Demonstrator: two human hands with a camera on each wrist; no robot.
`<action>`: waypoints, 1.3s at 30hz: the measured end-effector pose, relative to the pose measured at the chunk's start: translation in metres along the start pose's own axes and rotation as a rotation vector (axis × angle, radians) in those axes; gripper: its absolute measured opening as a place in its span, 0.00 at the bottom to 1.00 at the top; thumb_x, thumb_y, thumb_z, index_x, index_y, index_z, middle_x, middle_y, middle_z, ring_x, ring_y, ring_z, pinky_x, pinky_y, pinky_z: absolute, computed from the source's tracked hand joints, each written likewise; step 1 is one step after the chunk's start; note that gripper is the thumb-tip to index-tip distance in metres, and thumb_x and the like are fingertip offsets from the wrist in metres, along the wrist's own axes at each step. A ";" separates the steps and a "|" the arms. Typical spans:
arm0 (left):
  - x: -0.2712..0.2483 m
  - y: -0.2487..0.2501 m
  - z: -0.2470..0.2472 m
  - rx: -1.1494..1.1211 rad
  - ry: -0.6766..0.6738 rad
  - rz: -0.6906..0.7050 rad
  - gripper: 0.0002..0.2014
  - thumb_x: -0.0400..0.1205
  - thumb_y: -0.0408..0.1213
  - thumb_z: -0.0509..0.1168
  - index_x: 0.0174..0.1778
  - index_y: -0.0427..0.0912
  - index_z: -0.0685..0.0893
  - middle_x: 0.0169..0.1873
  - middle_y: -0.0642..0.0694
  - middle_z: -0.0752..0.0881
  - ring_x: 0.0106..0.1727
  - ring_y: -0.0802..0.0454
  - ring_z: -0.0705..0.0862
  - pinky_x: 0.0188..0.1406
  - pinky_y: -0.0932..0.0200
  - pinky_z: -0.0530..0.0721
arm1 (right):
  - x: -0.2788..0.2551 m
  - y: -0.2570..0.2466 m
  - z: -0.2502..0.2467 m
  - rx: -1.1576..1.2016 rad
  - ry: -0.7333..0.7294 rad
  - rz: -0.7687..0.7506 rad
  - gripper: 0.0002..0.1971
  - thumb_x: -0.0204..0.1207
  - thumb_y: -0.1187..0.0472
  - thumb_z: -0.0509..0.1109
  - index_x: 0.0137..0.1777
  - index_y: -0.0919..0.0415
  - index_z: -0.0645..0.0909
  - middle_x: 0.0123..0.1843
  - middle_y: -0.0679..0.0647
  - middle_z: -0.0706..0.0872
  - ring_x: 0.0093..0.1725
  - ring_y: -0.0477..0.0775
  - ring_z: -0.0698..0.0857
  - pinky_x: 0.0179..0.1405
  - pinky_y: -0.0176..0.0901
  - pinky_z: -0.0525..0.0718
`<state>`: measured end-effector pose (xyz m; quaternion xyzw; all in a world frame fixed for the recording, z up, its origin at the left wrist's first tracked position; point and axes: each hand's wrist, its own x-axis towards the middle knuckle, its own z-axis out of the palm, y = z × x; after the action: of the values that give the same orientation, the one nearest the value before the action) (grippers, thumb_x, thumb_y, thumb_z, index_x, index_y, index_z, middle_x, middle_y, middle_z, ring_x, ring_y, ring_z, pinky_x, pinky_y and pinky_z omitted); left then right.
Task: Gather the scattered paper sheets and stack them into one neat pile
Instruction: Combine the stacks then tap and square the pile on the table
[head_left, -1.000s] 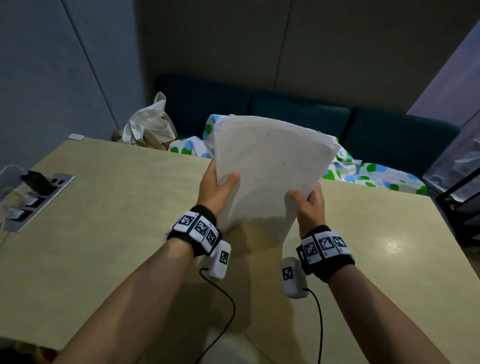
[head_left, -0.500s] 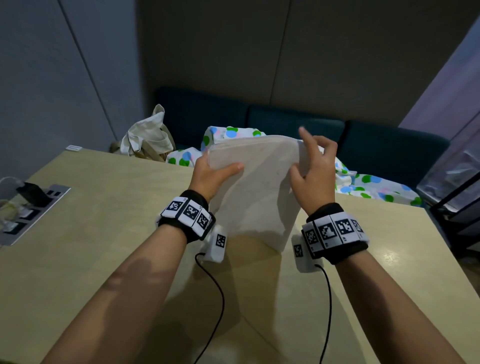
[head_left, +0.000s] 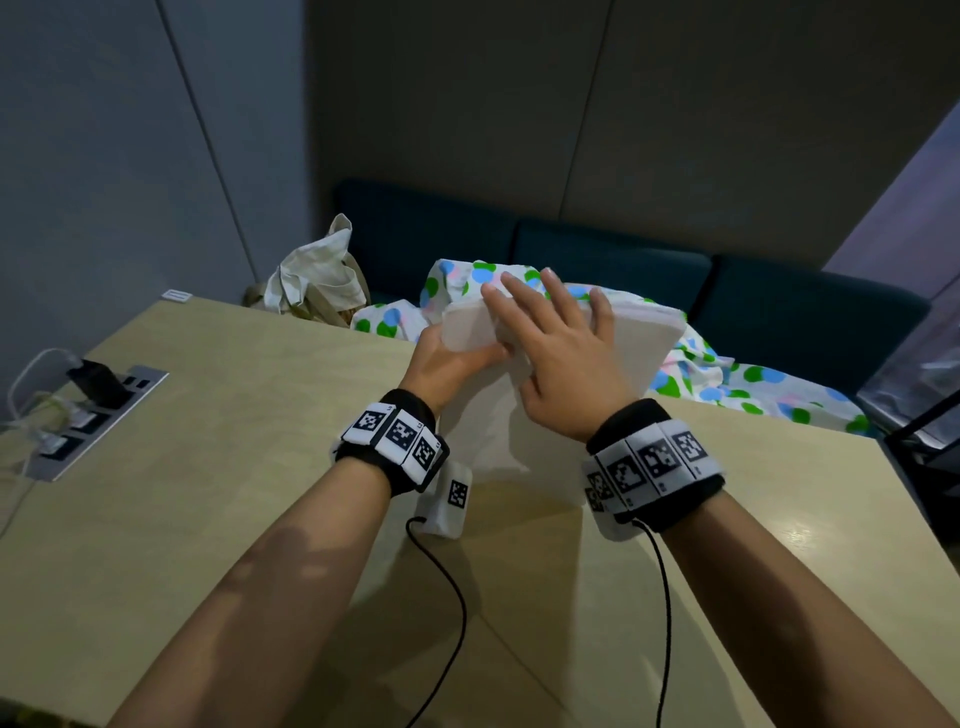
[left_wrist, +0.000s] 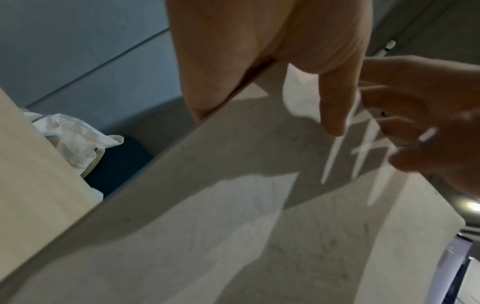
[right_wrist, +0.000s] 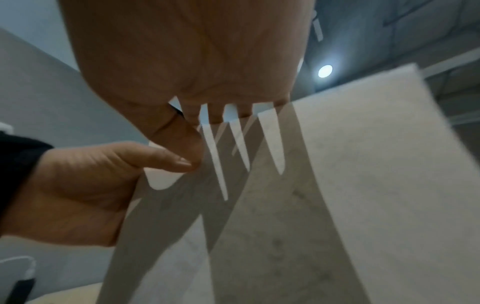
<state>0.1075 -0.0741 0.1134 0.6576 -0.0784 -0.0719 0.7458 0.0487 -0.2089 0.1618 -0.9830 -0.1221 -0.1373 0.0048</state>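
Note:
A stack of white paper sheets (head_left: 636, 356) stands on its lower edge on the beige table (head_left: 234, 467), leaning away from me. My left hand (head_left: 447, 364) grips its left edge, thumb across the front and fingers behind. My right hand (head_left: 561, 358) lies flat over the stack's top edge with straight, spread fingers. In the left wrist view the sheets (left_wrist: 233, 226) fill the frame under my thumb, with the right hand's fingers (left_wrist: 415, 127) on top. In the right wrist view my palm (right_wrist: 194, 61) presses on the paper (right_wrist: 350, 185) and the left hand (right_wrist: 78, 195) holds its side.
A cream cloth bag (head_left: 317, 275) and a polka-dot cloth (head_left: 753, 384) lie on the dark blue sofa (head_left: 623, 260) behind the table. A socket panel with a plugged charger (head_left: 98, 410) sits at the left edge. Black wrist cables (head_left: 452, 597) trail over the near tabletop.
The stack has dropped lower and tipped away from me. My right hand left the lower right edge, rose to the top edge and spread flat. The left hand kept its grip.

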 end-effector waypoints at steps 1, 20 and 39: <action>0.000 0.001 -0.001 0.021 0.003 0.001 0.13 0.72 0.27 0.74 0.44 0.50 0.85 0.42 0.46 0.88 0.45 0.50 0.86 0.52 0.50 0.85 | 0.003 -0.001 0.000 0.025 -0.033 -0.010 0.42 0.70 0.65 0.60 0.83 0.42 0.48 0.85 0.45 0.53 0.85 0.59 0.47 0.79 0.72 0.41; 0.002 -0.004 -0.001 -0.035 0.034 0.004 0.14 0.72 0.28 0.75 0.50 0.46 0.85 0.45 0.48 0.89 0.45 0.56 0.88 0.45 0.63 0.87 | -0.005 0.046 -0.007 -0.045 0.094 0.383 0.32 0.67 0.62 0.64 0.74 0.54 0.65 0.65 0.56 0.77 0.66 0.62 0.75 0.71 0.66 0.62; -0.006 -0.008 0.012 0.040 0.102 0.021 0.23 0.72 0.32 0.75 0.63 0.34 0.82 0.53 0.39 0.88 0.54 0.45 0.87 0.54 0.52 0.87 | -0.062 0.063 0.075 1.306 0.460 0.696 0.08 0.73 0.68 0.66 0.50 0.59 0.81 0.44 0.54 0.86 0.41 0.46 0.85 0.37 0.35 0.85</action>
<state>0.0988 -0.0853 0.1066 0.6742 -0.0489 -0.0289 0.7364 0.0263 -0.2821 0.0742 -0.7092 0.1418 -0.2289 0.6516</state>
